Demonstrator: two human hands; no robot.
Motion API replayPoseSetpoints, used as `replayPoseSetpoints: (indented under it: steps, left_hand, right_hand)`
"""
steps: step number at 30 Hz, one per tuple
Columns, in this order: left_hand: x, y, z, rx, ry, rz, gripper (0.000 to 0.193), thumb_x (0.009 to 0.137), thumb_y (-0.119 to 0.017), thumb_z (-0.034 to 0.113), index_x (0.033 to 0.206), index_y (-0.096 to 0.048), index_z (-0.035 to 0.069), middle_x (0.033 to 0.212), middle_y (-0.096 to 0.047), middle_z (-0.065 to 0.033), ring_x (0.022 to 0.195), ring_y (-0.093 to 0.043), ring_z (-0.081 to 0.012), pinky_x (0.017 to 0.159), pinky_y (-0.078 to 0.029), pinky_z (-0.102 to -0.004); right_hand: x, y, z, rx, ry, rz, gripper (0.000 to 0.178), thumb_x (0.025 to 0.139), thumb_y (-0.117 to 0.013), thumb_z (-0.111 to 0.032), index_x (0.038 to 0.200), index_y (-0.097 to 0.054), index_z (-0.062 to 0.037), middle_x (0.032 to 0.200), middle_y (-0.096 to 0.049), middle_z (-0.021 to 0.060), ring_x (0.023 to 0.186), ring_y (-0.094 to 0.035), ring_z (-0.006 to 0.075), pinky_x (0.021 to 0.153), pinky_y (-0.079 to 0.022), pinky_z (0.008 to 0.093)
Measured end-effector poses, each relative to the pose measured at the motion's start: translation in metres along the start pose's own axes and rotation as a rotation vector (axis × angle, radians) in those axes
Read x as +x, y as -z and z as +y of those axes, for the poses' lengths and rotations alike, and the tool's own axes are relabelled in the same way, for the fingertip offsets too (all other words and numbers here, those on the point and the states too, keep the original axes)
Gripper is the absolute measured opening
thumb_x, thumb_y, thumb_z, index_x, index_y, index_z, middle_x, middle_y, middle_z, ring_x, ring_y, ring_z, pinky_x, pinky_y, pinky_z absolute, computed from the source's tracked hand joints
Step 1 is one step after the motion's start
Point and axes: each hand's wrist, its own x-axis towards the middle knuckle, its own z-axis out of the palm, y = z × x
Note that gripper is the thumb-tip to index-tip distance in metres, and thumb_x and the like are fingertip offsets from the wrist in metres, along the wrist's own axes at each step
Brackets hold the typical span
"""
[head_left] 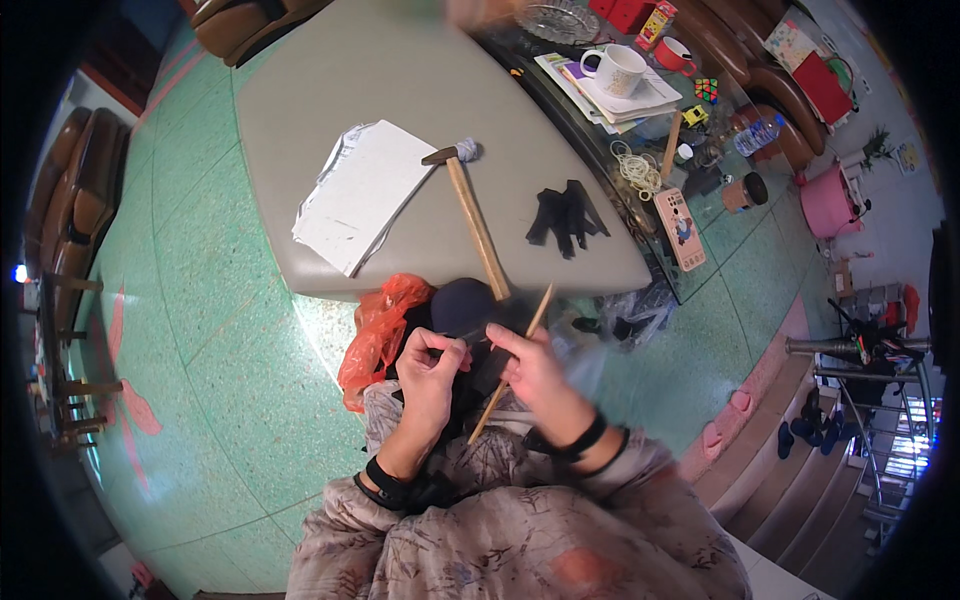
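Note:
My left hand [428,378] is closed in a pinch above my lap; what sits between its fingertips is too small to make out. Close beside it, my right hand [532,368] is closed around a thin wooden stick [540,308], which slants from upper right to lower left. Dark material lies between and below the hands, its shape partly hidden. Just beyond them is a dark blue rounded thing [462,306]. A crumpled orange-red plastic bag [382,335] lies left of it. The wooden handle of a hammer [470,212] reaches toward my hands from the grey padded surface.
A stack of white paper [362,192] and several black strips [567,218] lie on the grey padded surface [330,85]. At the right, a dark glass table [620,165] carries a white mug [614,72], a phone [680,230] and rubber bands [637,168]. Steps [800,480] descend at lower right.

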Motion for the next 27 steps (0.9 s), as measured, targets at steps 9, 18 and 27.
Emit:
replayPoseSetpoints:
  steps: [9, 18, 27]
  left_hand:
    - [0.000, -0.005, 0.000, -0.179, 0.072, 0.078, 0.022, 0.084, -0.063, 0.001, 0.102, -0.050, 0.000, 0.084, -0.063, -0.0091, 0.077, -0.063, -0.0165, 0.072, -0.053, -0.0292]
    - [0.004, 0.000, -0.006, -0.268, 0.066, 0.120, 0.019, 0.086, -0.059, -0.002, 0.079, -0.043, 0.006, 0.079, -0.062, -0.0102, 0.070, -0.066, -0.0201, 0.070, -0.056, -0.0300]
    - [0.006, -0.006, 0.002, -0.179, 0.123, 0.171, 0.009, 0.086, -0.057, -0.001, 0.094, -0.055, 0.001, 0.079, -0.061, -0.0087, 0.069, -0.063, -0.0172, 0.065, -0.053, -0.0280]
  right_hand:
    - [0.000, -0.012, -0.003, -0.059, 0.152, 0.088, 0.010, 0.081, -0.068, -0.010, 0.087, -0.064, -0.0023, 0.079, -0.064, 0.0030, 0.063, -0.058, 0.0085, 0.049, -0.043, 0.0200]
    - [-0.001, -0.017, 0.004, -0.058, 0.160, 0.079, 0.010, 0.081, -0.068, -0.009, 0.088, -0.064, -0.0030, 0.080, -0.063, 0.0024, 0.064, -0.058, 0.0080, 0.050, -0.044, 0.0203]
    - [0.007, -0.014, 0.014, -0.226, 0.135, 0.196, 0.011, 0.080, -0.070, -0.013, 0.080, -0.061, -0.0061, 0.070, -0.060, -0.0007, 0.051, -0.051, 0.0044, 0.039, -0.032, 0.0180]
